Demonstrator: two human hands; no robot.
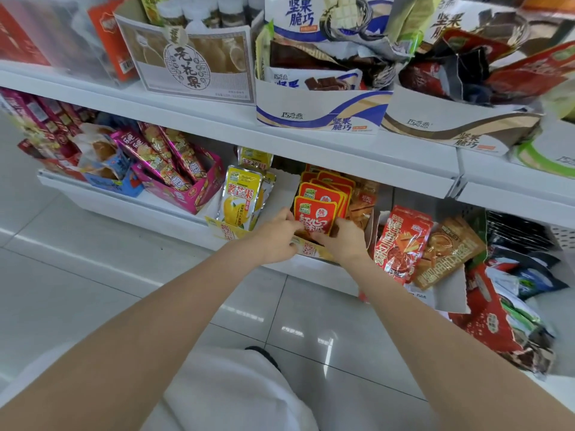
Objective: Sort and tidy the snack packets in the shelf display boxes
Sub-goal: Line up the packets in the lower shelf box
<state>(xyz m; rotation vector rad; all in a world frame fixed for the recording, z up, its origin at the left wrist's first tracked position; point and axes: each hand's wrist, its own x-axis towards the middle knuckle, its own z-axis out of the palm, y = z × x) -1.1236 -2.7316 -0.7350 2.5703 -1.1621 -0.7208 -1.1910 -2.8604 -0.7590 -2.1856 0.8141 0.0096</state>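
A row of red snack packets stands upright in a display box on the lower shelf. My left hand grips the front red packet at its left edge. Its right lower edge is held by my right hand. Yellow mango packets stand in the same box just to the left. To the right, red and brown packets lean in a torn white box.
A pink box of purple packets and a blue box sit further left on the lower shelf. The upper shelf carries blue-white chocolate boxes with jumbled packets. Loose dark and red bags pile at the right. Tiled floor lies below.
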